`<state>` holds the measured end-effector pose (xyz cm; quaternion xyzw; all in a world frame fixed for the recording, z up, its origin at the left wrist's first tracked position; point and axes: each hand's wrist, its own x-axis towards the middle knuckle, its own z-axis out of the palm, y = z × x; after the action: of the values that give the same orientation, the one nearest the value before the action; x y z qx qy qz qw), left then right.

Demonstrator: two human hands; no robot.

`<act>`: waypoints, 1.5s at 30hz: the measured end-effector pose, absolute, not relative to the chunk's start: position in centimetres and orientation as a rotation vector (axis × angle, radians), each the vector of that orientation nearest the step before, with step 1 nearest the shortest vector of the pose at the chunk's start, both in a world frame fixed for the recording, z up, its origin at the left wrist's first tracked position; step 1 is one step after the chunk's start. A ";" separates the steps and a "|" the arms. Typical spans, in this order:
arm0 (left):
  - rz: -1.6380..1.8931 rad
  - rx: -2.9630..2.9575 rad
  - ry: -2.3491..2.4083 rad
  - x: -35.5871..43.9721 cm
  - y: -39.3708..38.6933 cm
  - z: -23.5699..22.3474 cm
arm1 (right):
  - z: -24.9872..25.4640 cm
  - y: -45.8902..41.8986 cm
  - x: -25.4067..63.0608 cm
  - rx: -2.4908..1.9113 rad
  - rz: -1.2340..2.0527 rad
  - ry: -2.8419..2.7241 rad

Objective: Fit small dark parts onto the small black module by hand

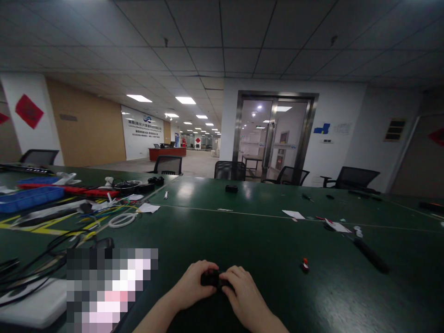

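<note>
In the head view, we have a small black object (pixel 210 278) between our two hands, just above or resting on the near part of the green tabletop (pixel 263 240); which of the two, we cannot tell. Our left hand (pixel 194 286) has its grip closed around the object's left side, thumb below and fingers above, while our right hand (pixel 243 292) pinches its right end between thumb and fingertips. Our fingers hide most of its shape, so we do best to let the left hand steady it and the right work with light, even pressure — no twisting against an edge we cannot see. Holding it low makes sense too, since a slip then costs little. A small red-topped item (pixel 305 265) lies well apart to the right, near a black-handled tool (pixel 371 255).
</note>
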<state>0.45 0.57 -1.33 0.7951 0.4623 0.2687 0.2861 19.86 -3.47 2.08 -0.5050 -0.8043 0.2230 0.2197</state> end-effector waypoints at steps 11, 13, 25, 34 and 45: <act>0.685 2.121 1.251 0.8 0.1 -0.4 | 1.0 -2.8 19.9 -1.453 0.563 -2.208; 0.688 2.119 1.251 0.8 0.1 -0.5 | 0.8 -2.7 20.1 -1.425 0.588 -2.192; 0.700 2.138 1.215 0.8 0.2 -0.2 | 1.1 -2.1 21.0 -1.322 0.869 -1.916; 0.685 2.126 1.229 0.7 0.2 -0.3 | 1.6 -2.7 20.4 -1.420 0.833 -1.956; 0.657 2.129 1.252 0.8 0.2 -0.3 | 0.9 -2.2 20.7 -1.355 0.782 -1.947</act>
<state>0.78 0.15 -0.31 0.7976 0.4691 0.2460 0.2885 20.69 -2.15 0.94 -0.5145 -0.7395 0.2970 0.3166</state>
